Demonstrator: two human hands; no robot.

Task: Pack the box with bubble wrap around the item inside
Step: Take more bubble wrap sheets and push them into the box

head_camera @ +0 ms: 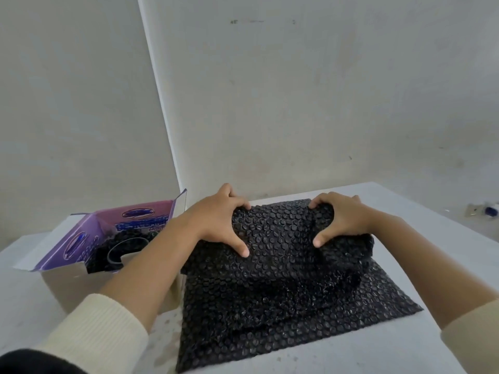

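Now, gripping the raised far fold of the black bubble wrap (270, 306) with left hand (220, 220) and right hand (341, 218), fingers curled over the edge, thumbs pressed on top. Near half of sheet flat on white table (378, 354). Just beside it, under the left forearm: open box (70, 284), purple flaps up, dark round item (127, 247) and more black wrap inside. Beyond the table's far right edge: small blue-and-white object (486, 211), too blurred to name.
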